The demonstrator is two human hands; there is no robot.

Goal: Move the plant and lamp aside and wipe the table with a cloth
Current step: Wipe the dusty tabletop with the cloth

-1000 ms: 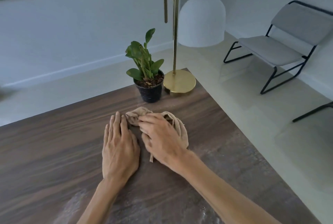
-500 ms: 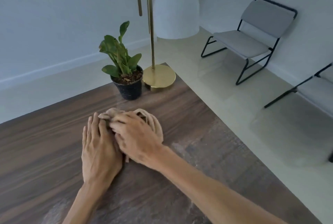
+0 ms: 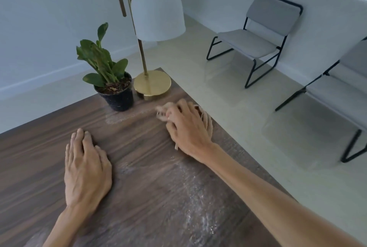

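Right hand (image 3: pixel 185 127) grips bunched cloth (image 3: pixel 206 121) at frame centre; brass lamp base (image 3: pixel 152 85) just above; left hand (image 3: pixel 87 169) flat on table (image 3: pixel 149 197), farther.

Two bare forearms come up from the bottom edge, no sleeves, no watch, no bracelet in sight. The left hand (image 3: pixel 86 169) shows raised tendons and veins across its back, with short, plain nails. The right hand (image 3: pixel 185 127) shows clear knuckles; its fingertips are blurred, so any ring is unclear.
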